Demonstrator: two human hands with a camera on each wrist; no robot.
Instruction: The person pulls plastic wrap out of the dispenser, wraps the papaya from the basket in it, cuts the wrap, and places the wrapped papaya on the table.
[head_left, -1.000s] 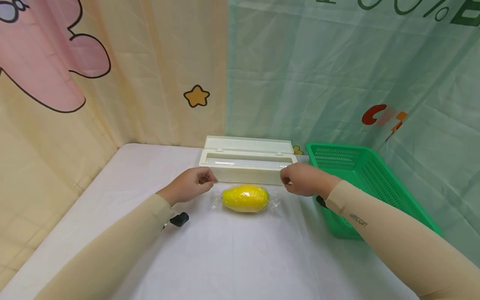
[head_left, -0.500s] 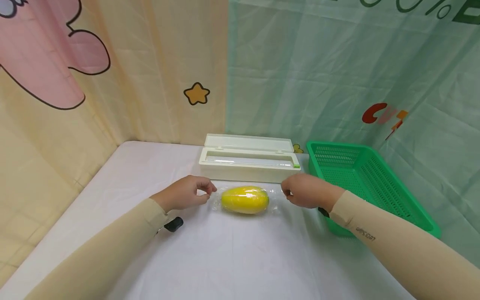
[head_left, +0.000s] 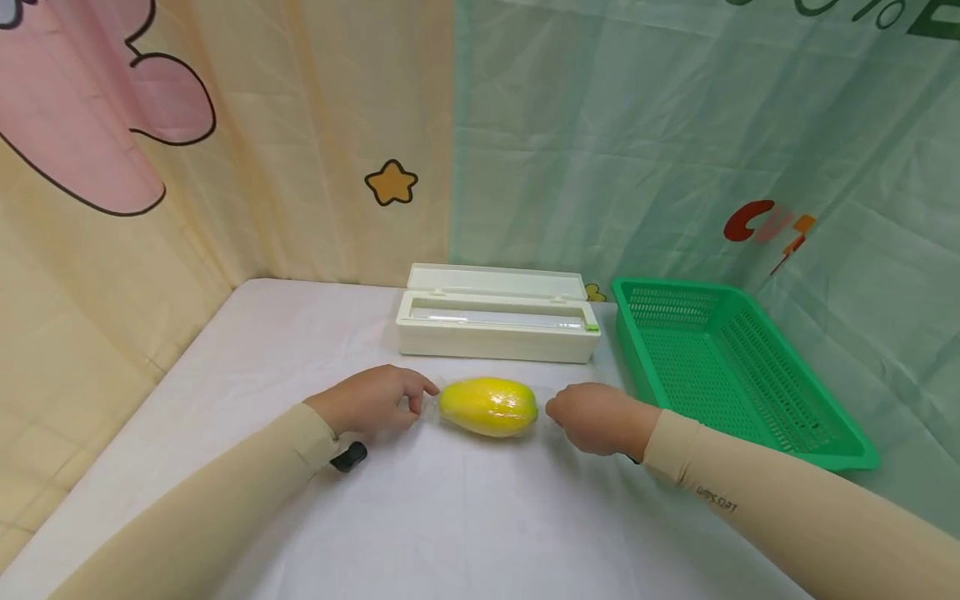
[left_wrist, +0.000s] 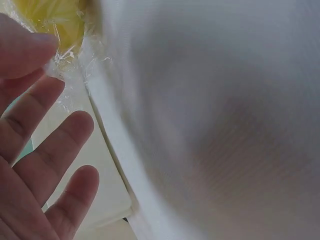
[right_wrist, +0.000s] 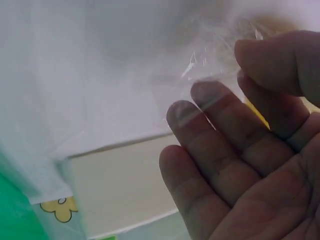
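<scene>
Yellow fruit (head_left: pixel 487 407) is lying in clear film (head_left: pixel 431 408) on white cloth (head_left: pixel 450 517), just below the head view's middle. Left hand (head_left: pixel 371 402) is reaching to its nine o'clock, right hand (head_left: pixel 600 418) to its three; a lidded white box (head_left: pixel 498 343) is standing open at twelve, a green basket (head_left: pixel 667 305) at two.

From the left wrist, thumb and nearest fingertips are pinching film, the other fingers spreading loosely; the fruit is showing toward ten o'clock.

From the right wrist, thumb and forefinger are pinching film, three fingers extending toward nine.
</scene>
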